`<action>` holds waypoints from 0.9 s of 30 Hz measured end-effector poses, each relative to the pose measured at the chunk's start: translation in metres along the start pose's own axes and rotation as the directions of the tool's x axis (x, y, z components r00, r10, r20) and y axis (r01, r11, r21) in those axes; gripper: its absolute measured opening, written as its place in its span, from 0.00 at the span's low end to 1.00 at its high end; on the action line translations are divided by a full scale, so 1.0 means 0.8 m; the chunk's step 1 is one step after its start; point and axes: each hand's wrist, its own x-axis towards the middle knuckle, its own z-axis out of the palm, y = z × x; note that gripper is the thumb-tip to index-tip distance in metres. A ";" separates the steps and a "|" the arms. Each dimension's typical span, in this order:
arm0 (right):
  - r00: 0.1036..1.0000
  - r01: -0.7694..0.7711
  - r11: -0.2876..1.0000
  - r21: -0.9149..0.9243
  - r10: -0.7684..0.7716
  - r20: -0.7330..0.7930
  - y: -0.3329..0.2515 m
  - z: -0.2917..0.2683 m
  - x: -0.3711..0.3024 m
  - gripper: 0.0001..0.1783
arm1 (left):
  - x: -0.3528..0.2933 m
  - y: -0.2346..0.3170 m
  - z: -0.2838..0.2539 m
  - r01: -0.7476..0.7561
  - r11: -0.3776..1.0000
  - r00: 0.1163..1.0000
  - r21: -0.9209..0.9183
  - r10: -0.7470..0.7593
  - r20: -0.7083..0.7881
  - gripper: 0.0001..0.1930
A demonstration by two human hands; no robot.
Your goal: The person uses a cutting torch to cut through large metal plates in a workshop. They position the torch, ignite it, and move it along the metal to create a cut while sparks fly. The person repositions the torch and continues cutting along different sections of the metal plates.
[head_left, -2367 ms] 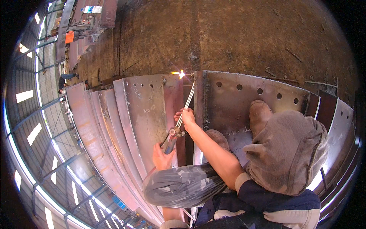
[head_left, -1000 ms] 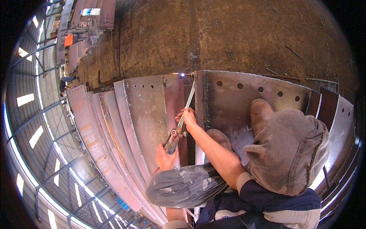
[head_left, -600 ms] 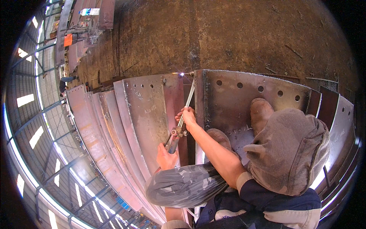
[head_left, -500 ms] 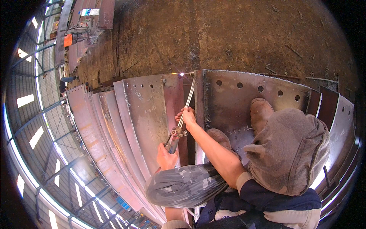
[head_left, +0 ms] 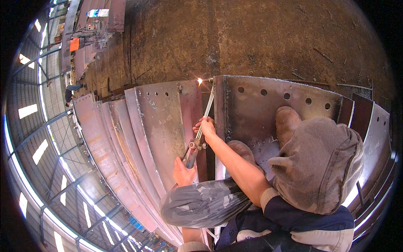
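Note:
My right hand (head_left: 204,126) grips the thin metal tubes of a cutting torch (head_left: 200,133) partway along. My left hand (head_left: 184,173) holds the torch's handle lower down, just above my camouflage-clad knee (head_left: 201,203). The torch tip burns with a small bright flame (head_left: 200,80) at the top edge of the gap between two upright steel plates. The left plate (head_left: 166,122) is curved with a few holes. The right plate (head_left: 260,109) carries a row of round holes, and my two boots (head_left: 287,122) rest on it.
Several more curved steel plates (head_left: 105,143) are stacked to the left. Brown dirt floor (head_left: 252,38) lies beyond the plates. A grey-brown hood (head_left: 319,164) fills the lower right. A distant person (head_left: 73,88) and an orange machine (head_left: 75,44) are at the far left.
The flame at the torch tip faded from a bright spark to a faint glow and is bright again now. Both hands keep their hold and have barely shifted.

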 end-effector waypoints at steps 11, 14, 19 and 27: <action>0.999 -0.025 0.999 -0.031 0.024 -0.030 -0.001 0.001 -0.001 0.15 | 0.000 -0.003 0.004 0.018 0.999 1.000 -0.032 -0.018 0.006 0.27; 0.999 -0.020 0.999 -0.032 0.019 -0.033 -0.002 0.000 -0.003 0.15 | 0.000 -0.002 0.003 0.024 1.000 1.000 -0.010 -0.024 0.011 0.26; 1.000 -0.015 1.000 -0.007 0.015 -0.016 -0.003 0.001 -0.005 0.15 | 0.000 -0.002 0.004 0.041 0.999 0.999 -0.013 -0.041 0.029 0.25; 1.000 -0.009 1.000 0.007 0.009 -0.019 0.000 0.000 -0.001 0.14 | 0.001 -0.006 0.007 0.014 1.000 1.000 -0.004 -0.013 0.013 0.23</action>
